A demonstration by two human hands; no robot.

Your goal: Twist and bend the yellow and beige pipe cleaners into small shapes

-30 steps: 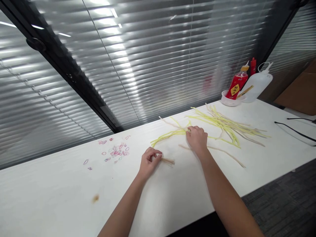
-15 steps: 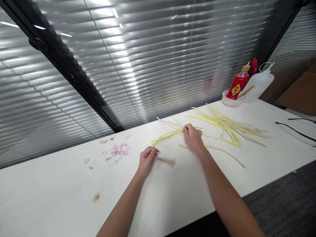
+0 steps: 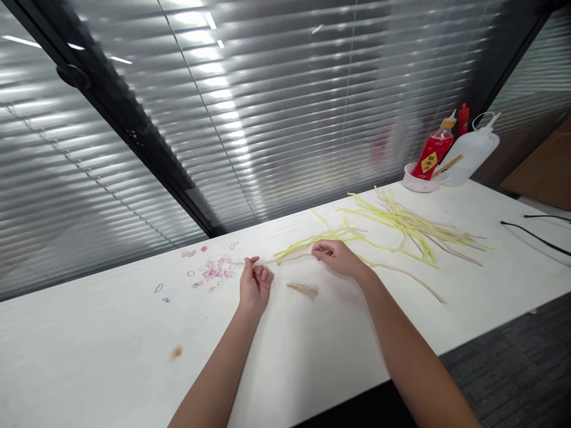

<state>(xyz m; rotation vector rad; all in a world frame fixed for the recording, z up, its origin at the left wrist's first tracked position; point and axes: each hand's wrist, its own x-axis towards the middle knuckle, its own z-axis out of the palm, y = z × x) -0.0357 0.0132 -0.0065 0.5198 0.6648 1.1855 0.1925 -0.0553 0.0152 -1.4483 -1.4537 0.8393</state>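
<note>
Before blinds [image 3: 276,119]: white worktop [image 3: 111,362]. At its right, pile [image 3: 408,223] of yellow and beige strips. Right hand [image 3: 338,257], fingers mostly curled, fingertips gripping beige strip [image 3: 295,257]; left hand [image 3: 256,288], thumb and forefinger pinched on same strip, other fingers loosely folded. Beige strip stretched between hands, just in front of yellow strands [image 3: 304,242]. Nearer front edge, short beige bundle [image 3: 304,290]. Left of left hand, scattered small coloured bands [image 3: 215,273].
</note>
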